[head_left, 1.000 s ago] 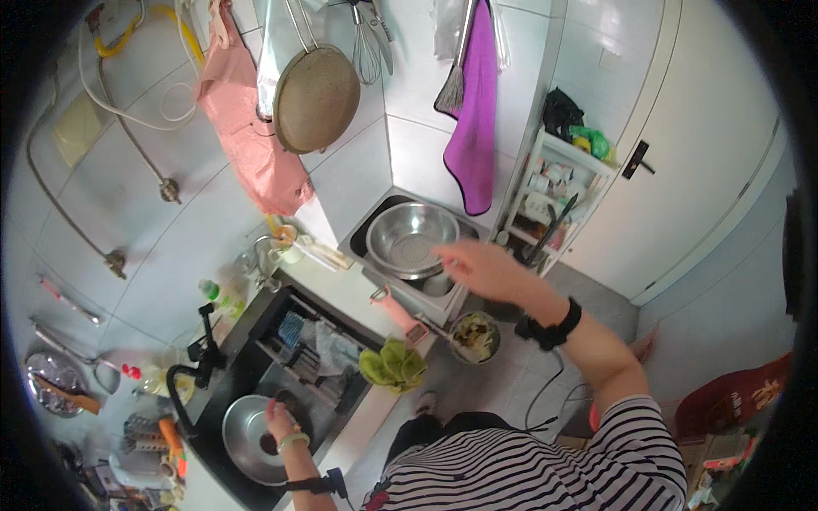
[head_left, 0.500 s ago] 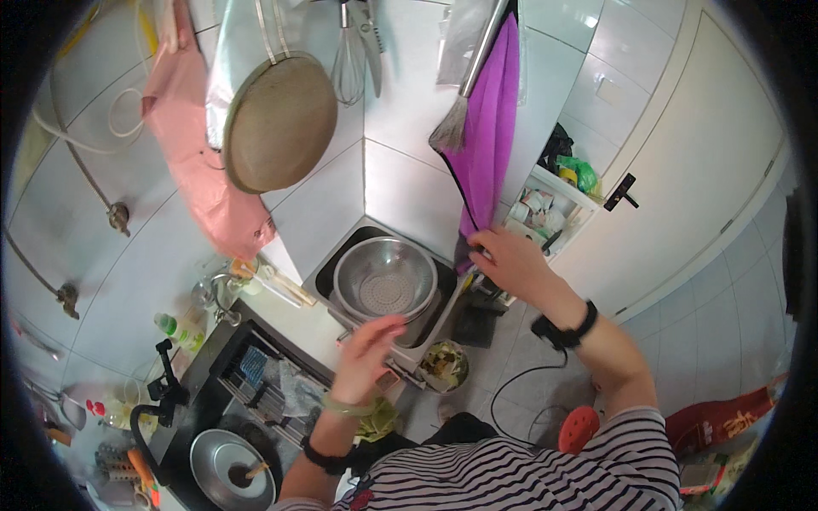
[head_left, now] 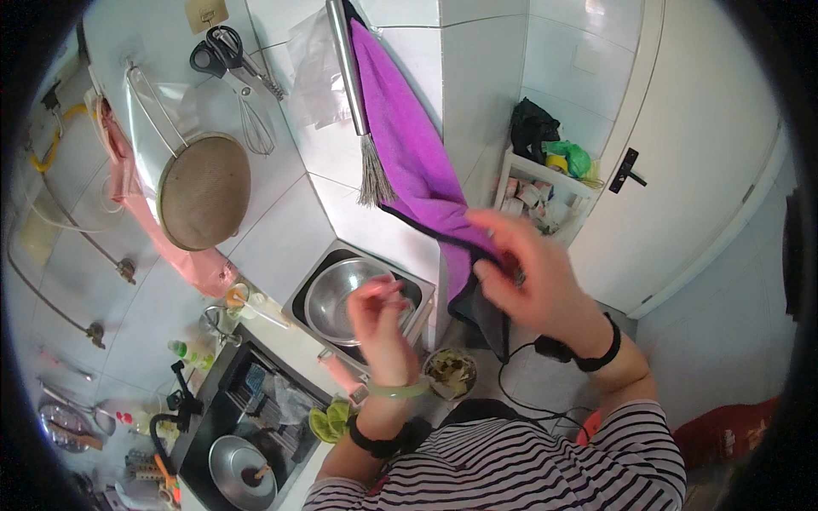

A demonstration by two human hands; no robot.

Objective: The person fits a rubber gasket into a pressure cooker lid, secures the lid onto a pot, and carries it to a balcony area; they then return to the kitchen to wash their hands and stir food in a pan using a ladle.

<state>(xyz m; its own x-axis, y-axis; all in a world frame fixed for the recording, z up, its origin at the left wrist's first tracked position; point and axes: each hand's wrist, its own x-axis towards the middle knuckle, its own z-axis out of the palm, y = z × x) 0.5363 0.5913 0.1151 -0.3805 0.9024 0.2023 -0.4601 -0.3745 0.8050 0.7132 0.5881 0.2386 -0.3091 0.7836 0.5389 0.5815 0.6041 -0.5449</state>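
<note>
A purple towel point(head_left: 409, 140) with a black edge hangs on the tiled wall. My right hand point(head_left: 541, 277) is at its lower part, thumb and fingers bent around the cloth, which fans out toward the hand; the grip is partly blurred. My left hand point(head_left: 383, 328), with a pale green bangle, hovers over the near side of the sink. Its fingers are loosely curled, with nothing visible in them. Behind it, a metal colander point(head_left: 336, 294) rests in the sink point(head_left: 294, 311). A steel-handled brush point(head_left: 349, 81) hangs in front of the towel.
A round strainer point(head_left: 204, 192), scissors point(head_left: 223, 53) and a whisk point(head_left: 256, 128) hang on the left wall. Below the sink stands a bin of peelings point(head_left: 452, 372). A pan point(head_left: 239, 464) sits at lower left. A white shelf point(head_left: 545, 179) and door point(head_left: 682, 162) are at right.
The view has shifted to the right. The towel's lower part is now spread out and drawn toward my right hand. My left hand's fingers have curled, and it remains near the sink.
</note>
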